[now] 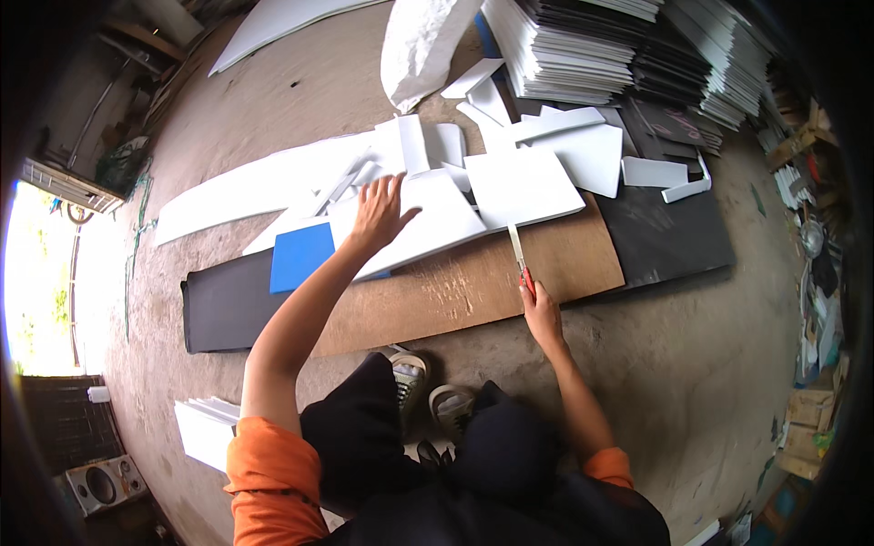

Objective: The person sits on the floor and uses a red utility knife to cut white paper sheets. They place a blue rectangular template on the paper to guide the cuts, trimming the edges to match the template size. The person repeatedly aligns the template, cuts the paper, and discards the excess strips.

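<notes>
My left hand [378,211] lies flat, fingers spread, on a white foam sheet [437,223] resting on a brown cutting board [510,273]. My right hand [539,308] grips a red-handled utility knife [520,259], its blade pointing up toward the gap between that sheet and another white square sheet [521,187]. A blue sheet [300,255] pokes out from under the white one at the left.
A black mat [223,305] lies under the board on the concrete floor. White offcuts [583,136] are scattered beyond. Tall stacks of white and dark boards [601,45] stand at the back right, a white sack [423,41] beside them. More white sheets [205,428] sit near my left knee.
</notes>
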{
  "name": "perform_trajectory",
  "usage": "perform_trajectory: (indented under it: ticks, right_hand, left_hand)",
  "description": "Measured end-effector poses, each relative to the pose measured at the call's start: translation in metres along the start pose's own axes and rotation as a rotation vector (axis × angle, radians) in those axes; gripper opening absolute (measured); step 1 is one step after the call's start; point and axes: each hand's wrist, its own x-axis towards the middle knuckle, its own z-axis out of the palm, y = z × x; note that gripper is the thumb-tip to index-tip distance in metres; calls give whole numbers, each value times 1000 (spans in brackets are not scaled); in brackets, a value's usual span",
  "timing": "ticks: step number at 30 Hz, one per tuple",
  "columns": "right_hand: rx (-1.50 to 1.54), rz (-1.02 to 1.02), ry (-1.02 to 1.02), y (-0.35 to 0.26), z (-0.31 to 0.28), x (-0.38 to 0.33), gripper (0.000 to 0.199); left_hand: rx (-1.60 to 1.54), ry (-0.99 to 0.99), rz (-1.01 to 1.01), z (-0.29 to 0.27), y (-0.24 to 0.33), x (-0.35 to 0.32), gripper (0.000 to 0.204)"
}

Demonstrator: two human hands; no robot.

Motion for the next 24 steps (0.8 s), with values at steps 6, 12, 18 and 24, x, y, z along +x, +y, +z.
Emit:
perform_trajectory:
  ticks: [6, 12, 18, 24]
  right_hand:
    - [474, 260, -121, 4, 26, 18, 31]
    - [444, 388, -229, -32, 24, 26, 38]
    - [430, 371, -233, -40, 26, 36, 37]
    - [570, 406, -175, -27, 15, 43, 39]
  left_hand:
    - [-132, -81, -278, 32, -33, -107, 62]
    - [-608, 134, -834, 74, -53, -150, 60]
    - [-1105, 193, -1127, 90, -61, -115, 59]
    - [-1391, 235, -905, 86, -34, -128, 53]
